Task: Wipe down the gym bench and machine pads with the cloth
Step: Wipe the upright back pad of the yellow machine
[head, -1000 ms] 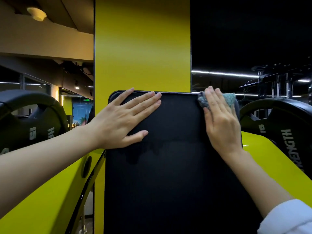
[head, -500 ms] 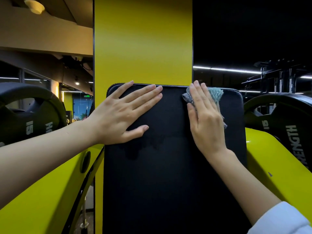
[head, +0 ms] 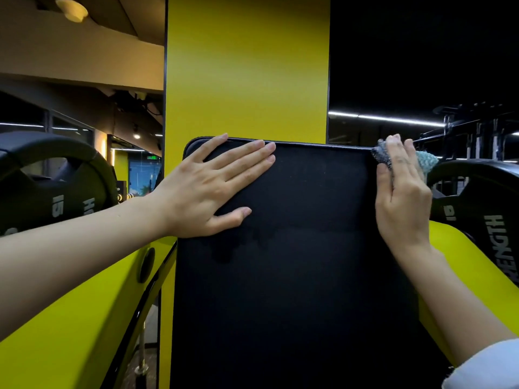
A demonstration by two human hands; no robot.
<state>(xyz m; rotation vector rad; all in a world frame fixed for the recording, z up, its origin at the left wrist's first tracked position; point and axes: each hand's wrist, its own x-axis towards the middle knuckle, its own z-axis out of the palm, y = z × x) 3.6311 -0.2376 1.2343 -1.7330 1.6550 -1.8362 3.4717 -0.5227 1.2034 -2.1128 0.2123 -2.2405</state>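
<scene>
So, fingers first: on the left hand (head: 202, 192) the fingers (head: 247, 155) were straight and a little spread, lying flat on the black machine pad (head: 295, 276) near its top left corner. The thumb stuck out below them, and they weren't holding anything, just pressing palm-down.

On the right hand (head: 404, 203) the fingers (head: 398, 155) were pretty much straight too, laid over the cloth (head: 428, 161) and pushing it onto the pad's top right corner. The cloth was a bunched-up knit thing, teal on one side and greyish on the other, poking out past the fingertips on both sides. Couldn't tell if the thumb was hooking any of it. A white sleeve (head: 488, 366) showed at that arm, bottom right.

The pad stood upright and filled the middle of the view, with a darker patchy band across it about level with the left thumb. Either side of it was a yellow machine arm, the left one (head: 70, 318) and the right one (head: 455, 248).

There was a black weight plate marked 15 on the left (head: 56, 186) and another lettered plate on the right (head: 483, 197). Behind the pad rose a yellow pillar (head: 247, 80). Further back on the right there was a light strip (head: 393, 119) and a dark rack (head: 477, 130).
</scene>
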